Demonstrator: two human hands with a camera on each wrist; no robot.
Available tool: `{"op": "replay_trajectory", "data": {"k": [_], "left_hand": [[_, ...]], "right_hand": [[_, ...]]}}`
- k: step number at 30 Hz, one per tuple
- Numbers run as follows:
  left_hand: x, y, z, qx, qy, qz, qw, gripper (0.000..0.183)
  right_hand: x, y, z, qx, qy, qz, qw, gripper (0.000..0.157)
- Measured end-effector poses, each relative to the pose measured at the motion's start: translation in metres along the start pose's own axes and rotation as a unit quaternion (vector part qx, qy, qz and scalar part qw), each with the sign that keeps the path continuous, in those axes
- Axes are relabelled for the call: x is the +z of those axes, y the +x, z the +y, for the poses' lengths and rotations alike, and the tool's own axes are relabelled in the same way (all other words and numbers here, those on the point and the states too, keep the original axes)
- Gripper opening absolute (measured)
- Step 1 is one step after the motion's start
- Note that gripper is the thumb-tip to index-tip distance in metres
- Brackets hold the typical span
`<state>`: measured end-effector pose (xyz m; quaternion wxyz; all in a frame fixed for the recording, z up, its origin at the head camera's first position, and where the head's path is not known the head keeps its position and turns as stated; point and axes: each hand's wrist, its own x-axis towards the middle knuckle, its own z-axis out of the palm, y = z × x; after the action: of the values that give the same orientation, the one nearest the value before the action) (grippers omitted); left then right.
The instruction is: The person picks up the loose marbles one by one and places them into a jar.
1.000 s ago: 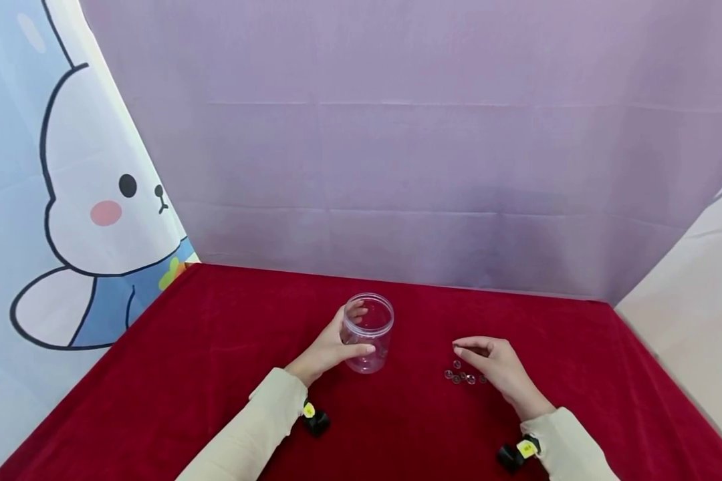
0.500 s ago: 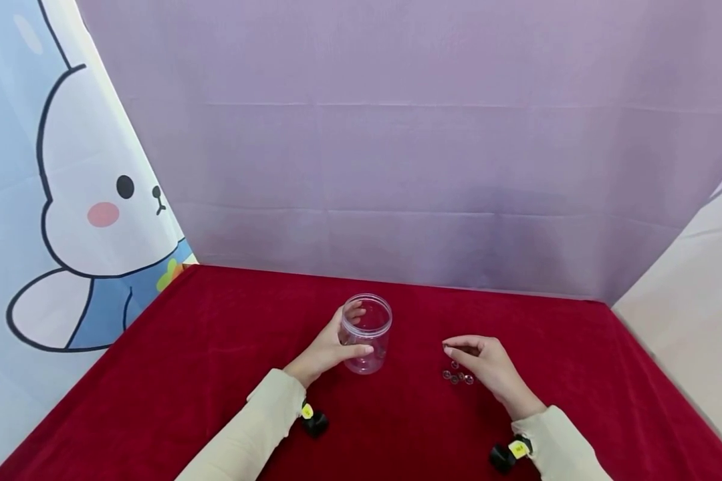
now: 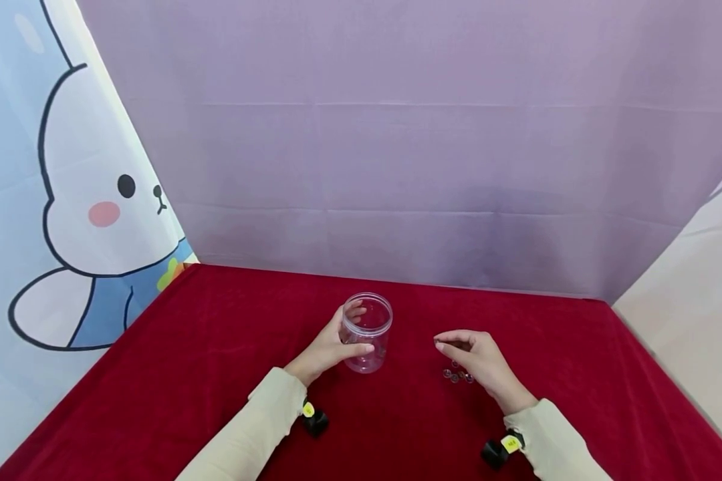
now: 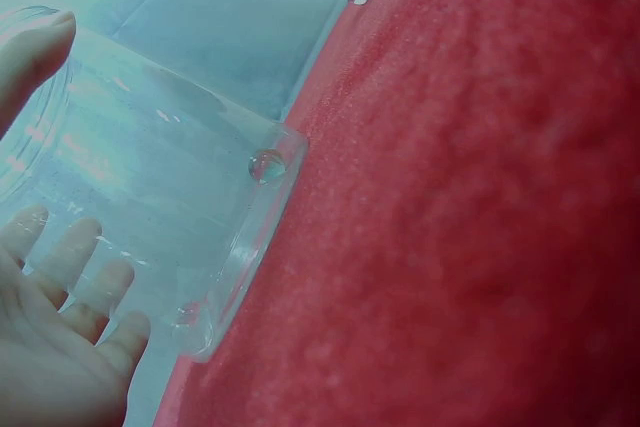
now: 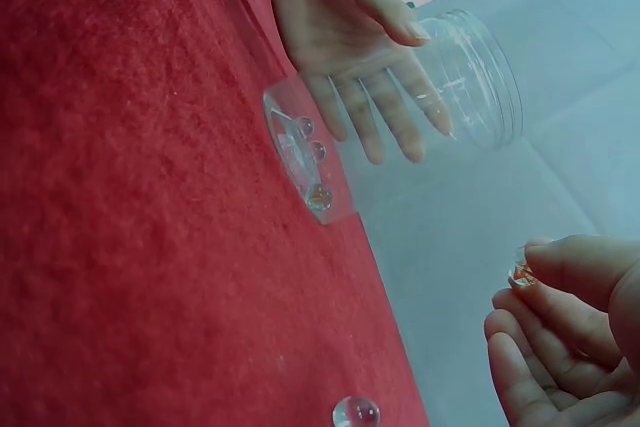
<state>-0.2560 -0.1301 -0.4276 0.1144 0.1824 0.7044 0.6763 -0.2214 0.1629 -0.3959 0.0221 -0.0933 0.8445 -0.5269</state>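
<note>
A clear plastic jar (image 3: 368, 344) without a lid stands upright on the red cloth. My left hand (image 3: 329, 347) grips its side, thumb in front and fingers curved behind, also seen in the left wrist view. Inside, at the bottom, lie a few glass marbles (image 5: 318, 197). To the right of the jar, my right hand (image 3: 481, 359) pinches one clear marble (image 5: 521, 269) with an orange swirl between thumb and index finger, raised above the cloth. Several loose marbles (image 3: 454, 377) lie on the cloth just below that hand, partly hidden by it.
Red cloth (image 3: 247, 321) covers the table. A plain purple curtain (image 3: 397, 167) hangs behind it, and a curtain with a cartoon rabbit (image 3: 108, 174) hangs at the left. A pale curtain (image 3: 698, 294) borders the right side.
My right hand has lifted and moved left toward the jar with the pinched marble, away from the loose marbles. My left hand and the jar have stayed in place.
</note>
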Motion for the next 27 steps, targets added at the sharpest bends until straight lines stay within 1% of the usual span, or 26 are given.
{"op": "replay_trajectory", "data": {"k": [4, 7, 14, 27], "left_hand": [[0.002, -0.004, 0.013, 0.002, -0.005, -0.016, 0.9999, 0.089], [0.003, -0.007, 0.019, 0.0, -0.002, -0.019, 0.9998, 0.088], [0.004, -0.007, 0.02, 0.006, -0.003, -0.013, 0.9999, 0.087], [0.004, -0.01, 0.022, -0.007, 0.002, -0.01, 0.9999, 0.087]], "right_hand": [[0.002, 0.0, -0.002, -0.004, -0.001, 0.001, 1.0, 0.031], [0.003, 0.001, -0.002, 0.002, -0.003, 0.002, 1.0, 0.03], [0.007, 0.004, -0.005, -0.006, -0.002, -0.002, 1.0, 0.03], [0.014, 0.006, -0.01, -0.013, 0.01, -0.002, 1.0, 0.028]]}}
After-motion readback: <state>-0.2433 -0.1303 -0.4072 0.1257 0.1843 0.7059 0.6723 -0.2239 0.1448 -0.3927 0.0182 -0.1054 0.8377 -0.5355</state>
